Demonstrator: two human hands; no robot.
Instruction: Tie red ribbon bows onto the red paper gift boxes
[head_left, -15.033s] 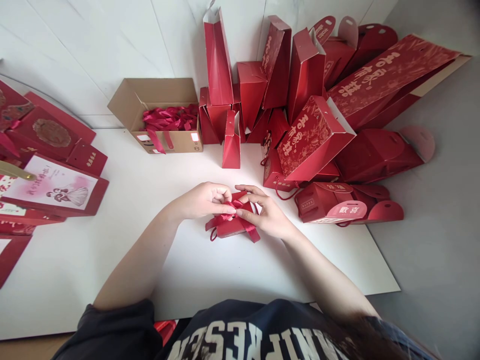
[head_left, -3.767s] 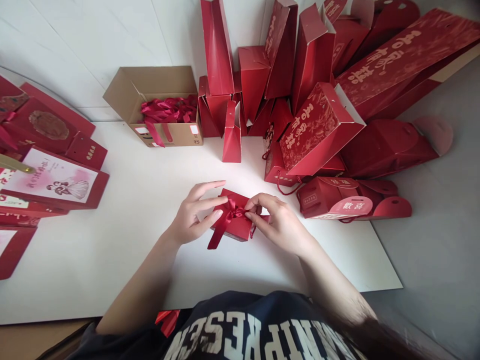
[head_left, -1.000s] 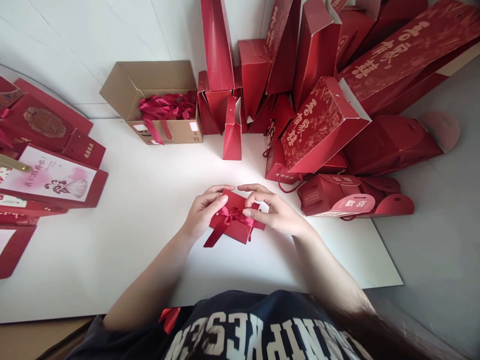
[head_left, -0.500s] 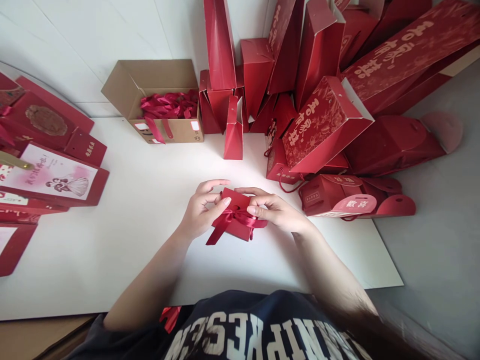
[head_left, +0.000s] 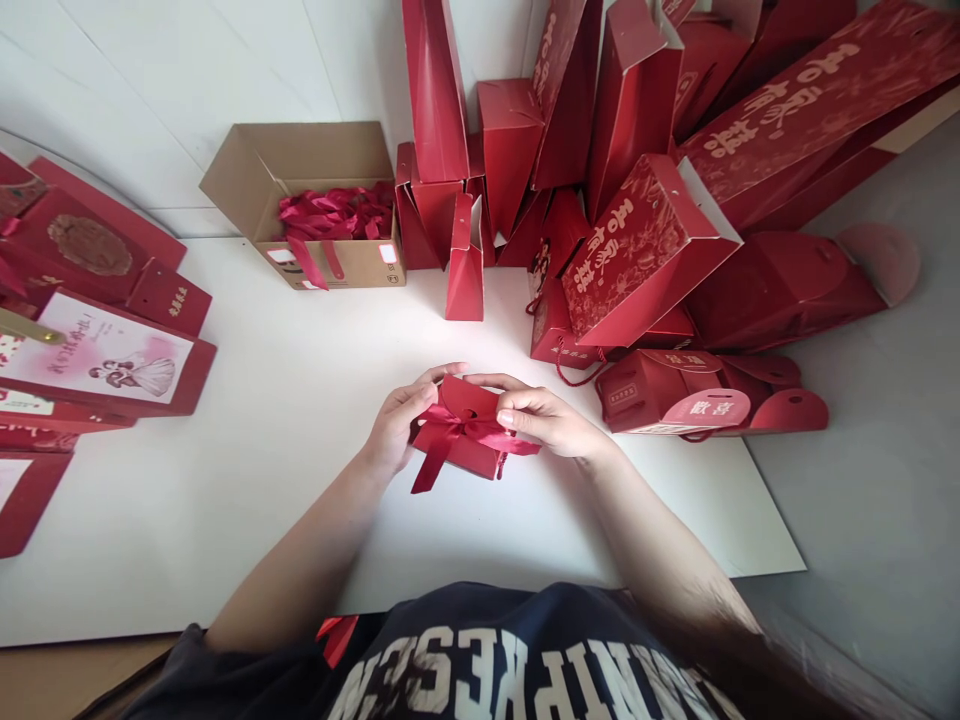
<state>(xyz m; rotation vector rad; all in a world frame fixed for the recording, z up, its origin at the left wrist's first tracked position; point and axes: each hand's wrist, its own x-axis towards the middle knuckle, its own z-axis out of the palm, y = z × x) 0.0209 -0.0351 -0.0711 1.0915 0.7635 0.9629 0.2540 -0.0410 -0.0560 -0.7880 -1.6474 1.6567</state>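
Observation:
Between my two hands, above the white table, is a small red gift box (head_left: 471,456) with a dark red ribbon bow (head_left: 454,428) across its front. One ribbon tail hangs down at the lower left. My left hand (head_left: 401,418) grips the box's left side, thumb near the bow's left loop. My right hand (head_left: 544,415) is closed at the right side, thumb and forefinger at the ribbon's right part. The fingers behind the box are partly hidden.
A cardboard box (head_left: 341,262) of loose red ribbons stands at the back. Several tall red gift boxes (head_left: 510,130) crowd the back right, and handled boxes (head_left: 660,390) lie at the right. Red boxes with a printed card (head_left: 120,350) are at the left on the white table (head_left: 262,480).
My left thumb has moved left, off the bow's middle to the box's left edge, uncovering the left loop. My right hand stays at nearly the same place.

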